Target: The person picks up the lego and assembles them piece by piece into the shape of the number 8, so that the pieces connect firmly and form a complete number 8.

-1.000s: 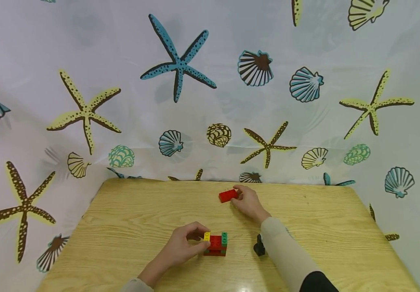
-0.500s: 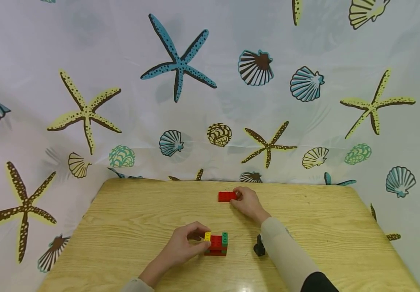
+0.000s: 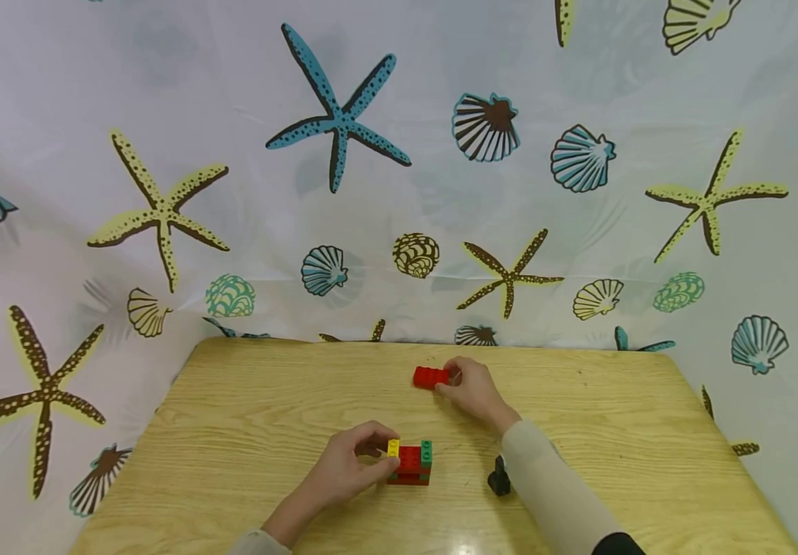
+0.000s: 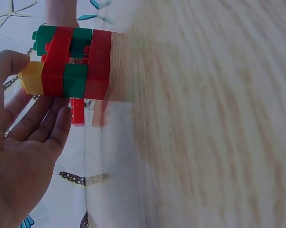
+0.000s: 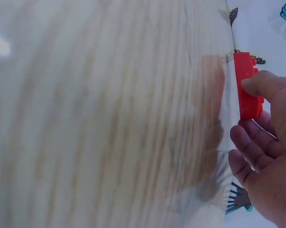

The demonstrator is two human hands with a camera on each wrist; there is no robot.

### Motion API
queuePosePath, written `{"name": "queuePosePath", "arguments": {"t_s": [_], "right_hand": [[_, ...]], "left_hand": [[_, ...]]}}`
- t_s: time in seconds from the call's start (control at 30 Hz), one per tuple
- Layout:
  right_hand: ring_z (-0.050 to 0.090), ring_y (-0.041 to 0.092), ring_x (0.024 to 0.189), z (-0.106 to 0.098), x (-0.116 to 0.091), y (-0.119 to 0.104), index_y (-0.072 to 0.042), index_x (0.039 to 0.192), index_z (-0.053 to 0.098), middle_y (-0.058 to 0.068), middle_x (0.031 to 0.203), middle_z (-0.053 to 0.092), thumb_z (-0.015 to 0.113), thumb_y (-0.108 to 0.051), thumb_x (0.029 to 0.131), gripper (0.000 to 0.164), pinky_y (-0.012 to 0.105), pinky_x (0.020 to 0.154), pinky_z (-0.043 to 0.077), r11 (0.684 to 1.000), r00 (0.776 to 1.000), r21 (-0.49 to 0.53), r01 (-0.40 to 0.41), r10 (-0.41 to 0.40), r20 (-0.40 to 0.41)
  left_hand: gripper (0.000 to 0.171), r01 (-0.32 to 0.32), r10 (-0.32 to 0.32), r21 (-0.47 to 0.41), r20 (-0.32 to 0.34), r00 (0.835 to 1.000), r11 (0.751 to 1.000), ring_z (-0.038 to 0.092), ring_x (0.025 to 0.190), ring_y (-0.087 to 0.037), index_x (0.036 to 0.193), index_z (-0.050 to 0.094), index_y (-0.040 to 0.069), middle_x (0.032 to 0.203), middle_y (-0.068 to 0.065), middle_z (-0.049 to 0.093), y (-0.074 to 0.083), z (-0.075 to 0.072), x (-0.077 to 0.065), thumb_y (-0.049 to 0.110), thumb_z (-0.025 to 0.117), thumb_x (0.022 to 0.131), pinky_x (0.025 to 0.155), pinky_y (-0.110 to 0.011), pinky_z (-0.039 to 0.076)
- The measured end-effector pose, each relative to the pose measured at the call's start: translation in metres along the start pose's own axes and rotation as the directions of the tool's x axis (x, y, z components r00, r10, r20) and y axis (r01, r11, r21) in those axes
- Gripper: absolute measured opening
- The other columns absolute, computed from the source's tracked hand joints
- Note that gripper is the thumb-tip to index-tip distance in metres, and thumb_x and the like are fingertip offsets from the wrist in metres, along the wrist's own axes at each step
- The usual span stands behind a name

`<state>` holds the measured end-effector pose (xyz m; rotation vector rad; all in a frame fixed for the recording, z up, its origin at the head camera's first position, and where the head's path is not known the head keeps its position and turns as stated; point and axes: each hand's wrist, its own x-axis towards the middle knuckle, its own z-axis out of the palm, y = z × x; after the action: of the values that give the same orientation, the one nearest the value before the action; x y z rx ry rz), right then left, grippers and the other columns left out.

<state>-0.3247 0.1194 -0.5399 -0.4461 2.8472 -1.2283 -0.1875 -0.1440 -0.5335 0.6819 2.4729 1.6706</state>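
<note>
In the head view my left hand (image 3: 350, 466) holds the left side of a small toy-brick structure (image 3: 409, 460) standing on the table. The structure layers a red base, green bricks and a second red brick, topped by a yellow brick (image 4: 32, 78) and a green brick (image 4: 46, 39). In the left wrist view the thumb lies at the yellow brick and the fingers curl along the side. Farther back, my right hand (image 3: 471, 389) pinches a long red brick (image 5: 247, 88) by its right end. Its studs face away from the tabletop in the right wrist view.
A small black object (image 3: 499, 478) stands on the wooden table (image 3: 267, 401) beside my right sleeve (image 3: 554, 486). Behind the table's back edge hangs a white cloth (image 3: 399, 185) printed with starfish and shells, which also lines both sides.
The long red brick has turned slightly and come a little nearer with my right hand. The right forearm has shifted slightly right. My left hand and the structure have stayed in place.
</note>
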Motion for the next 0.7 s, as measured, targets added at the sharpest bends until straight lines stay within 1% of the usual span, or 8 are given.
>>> {"name": "queuePosePath", "arguments": {"t_s": [0.17, 0.3, 0.43, 0.6, 0.7], "right_hand": [[0.060, 0.019, 0.090, -0.003, -0.009, -0.002, -0.005, 0.119, 0.068, 0.006, 0.103, 0.069, 0.079, -0.022, 0.096, 0.031, 0.035, 0.082, 0.054, 1.000, 1.000, -0.006, -0.004, 0.004, 0.011], [0.061, 0.019, 0.094, -0.005, -0.017, -0.009, -0.006, 0.120, 0.069, 0.006, 0.108, 0.070, 0.080, -0.023, 0.095, 0.032, 0.037, 0.086, 0.056, 1.000, 1.000, -0.010, 0.002, -0.002, 0.004], [0.062, 0.020, 0.097, -0.006, -0.024, -0.013, -0.007, 0.121, 0.069, 0.006, 0.111, 0.071, 0.080, -0.023, 0.095, 0.033, 0.038, 0.088, 0.057, 1.000, 1.000, -0.003, 0.010, -0.010, -0.002], [0.064, 0.024, 0.100, -0.009, -0.035, -0.020, -0.006, 0.120, 0.069, 0.006, 0.111, 0.072, 0.081, -0.021, 0.093, 0.033, 0.039, 0.089, 0.057, 0.999, 0.999, -0.008, 0.052, -0.052, -0.009], [0.064, 0.023, 0.100, -0.010, -0.040, -0.024, -0.007, 0.119, 0.070, 0.005, 0.110, 0.072, 0.081, -0.021, 0.092, 0.033, 0.037, 0.087, 0.056, 0.997, 0.997, -0.023, 0.072, -0.073, -0.008]], "left_hand": [[0.036, 0.019, -0.019, 0.018, 0.000, 1.000, 1.000, 0.071, 0.109, -0.018, 0.129, 0.070, 0.009, 0.120, -0.005, 0.075, 0.002, 0.000, -0.002, 0.030, 0.075, 0.100, 0.096, -0.037, 0.061], [0.041, 0.047, -0.047, 0.026, 0.000, 0.999, 0.999, 0.071, 0.114, -0.021, 0.133, 0.069, 0.010, 0.126, -0.008, 0.074, 0.002, -0.001, -0.004, 0.033, 0.076, 0.099, 0.100, -0.043, 0.060], [0.044, 0.043, -0.043, 0.025, 0.003, 0.999, 0.999, 0.071, 0.115, -0.021, 0.135, 0.068, 0.009, 0.129, -0.011, 0.073, 0.000, -0.001, -0.004, 0.033, 0.076, 0.099, 0.101, -0.046, 0.059], [0.045, 0.044, -0.044, 0.044, 0.000, 0.999, 0.998, 0.072, 0.114, -0.020, 0.133, 0.069, 0.009, 0.125, -0.004, 0.075, -0.001, 0.000, -0.003, 0.035, 0.077, 0.098, 0.100, -0.043, 0.060], [0.044, 0.047, -0.047, 0.054, 0.003, 0.999, 0.997, 0.072, 0.113, -0.021, 0.132, 0.070, 0.009, 0.123, -0.002, 0.075, 0.000, 0.000, -0.003, 0.035, 0.078, 0.097, 0.100, -0.042, 0.060]]}}
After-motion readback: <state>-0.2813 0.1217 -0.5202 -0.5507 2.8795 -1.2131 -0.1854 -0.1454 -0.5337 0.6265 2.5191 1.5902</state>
